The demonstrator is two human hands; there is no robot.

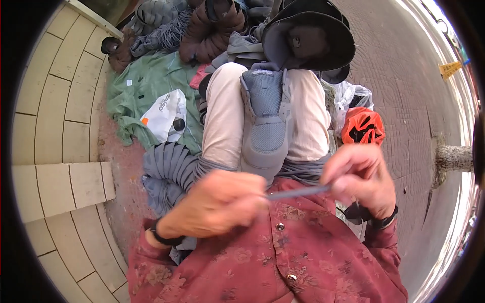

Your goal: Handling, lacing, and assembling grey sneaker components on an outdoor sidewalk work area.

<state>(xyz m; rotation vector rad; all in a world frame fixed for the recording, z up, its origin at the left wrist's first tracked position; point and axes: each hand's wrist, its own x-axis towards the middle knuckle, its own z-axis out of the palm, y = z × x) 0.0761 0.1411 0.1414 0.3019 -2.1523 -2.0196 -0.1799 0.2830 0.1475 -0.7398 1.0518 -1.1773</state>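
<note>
A grey shoelace is stretched between my two hands, just above the front of my red patterned shirt. My left hand, blurred by motion, is closed on its left end. At the other end my right hand pinches the lace between thumb and fingers. On my lap, between my thighs, lies a grey shoe upper, its toe pointing toward me and its tongue showing. No lace shows across its tongue. A bundle of grey laces lies across my lap, partly under the toe.
Nested grey shoe uppers sit by my left leg, with brown ones farther ahead. A green sack and white bag lie left. Dark bucket-shaped pieces stand ahead; an orange-red bag is right. A tiled wall borders the left.
</note>
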